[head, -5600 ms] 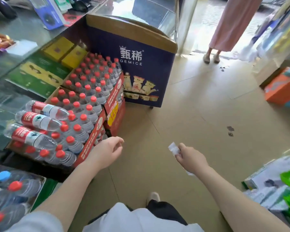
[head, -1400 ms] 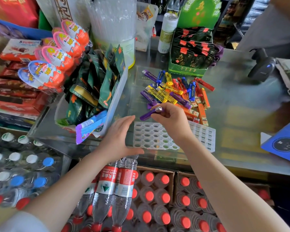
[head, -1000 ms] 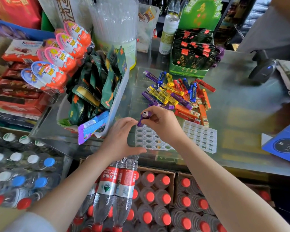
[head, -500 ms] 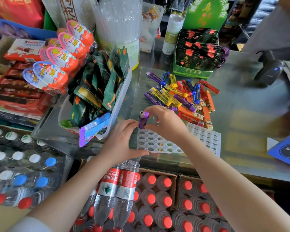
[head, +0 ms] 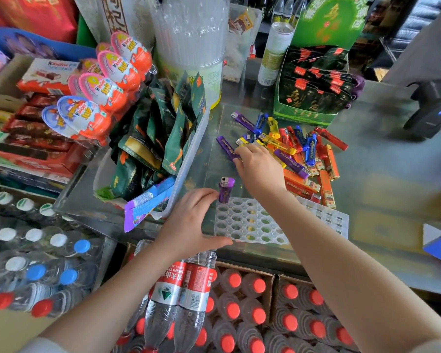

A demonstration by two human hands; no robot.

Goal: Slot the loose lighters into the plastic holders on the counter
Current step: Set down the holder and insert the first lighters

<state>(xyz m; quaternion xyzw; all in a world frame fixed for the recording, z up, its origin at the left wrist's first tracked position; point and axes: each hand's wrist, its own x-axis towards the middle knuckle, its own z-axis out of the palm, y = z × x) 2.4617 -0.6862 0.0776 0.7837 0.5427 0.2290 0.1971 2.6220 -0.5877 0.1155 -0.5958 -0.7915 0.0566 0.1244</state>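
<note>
A purple lighter (head: 225, 190) stands upright in the far-left corner slot of the clear plastic holder (head: 250, 224) on the glass counter. My left hand (head: 192, 221) spans the holder's left side, thumb along its near edge and index fingertip beside the standing lighter. My right hand (head: 259, 167) is out over the pile of loose lighters (head: 293, 146), fingertips down on a purple lighter (head: 225, 147) lying flat at the pile's left edge; nothing is lifted. A second holder (head: 326, 220) with smaller slots lies against the first one's right side.
A clear bin of green snack packets (head: 189, 159) stands just left of the holder. Kinder eggs (head: 99, 87) sit further left, a green display box (head: 311, 98) behind the pile, and a barcode scanner (head: 428, 118) at the right. Water bottles (head: 183, 289) fill crates below the counter.
My right hand stood the purple lighter in the corner slot, let it go and moved back to the pile. My left hand stayed at the holder's left side.
</note>
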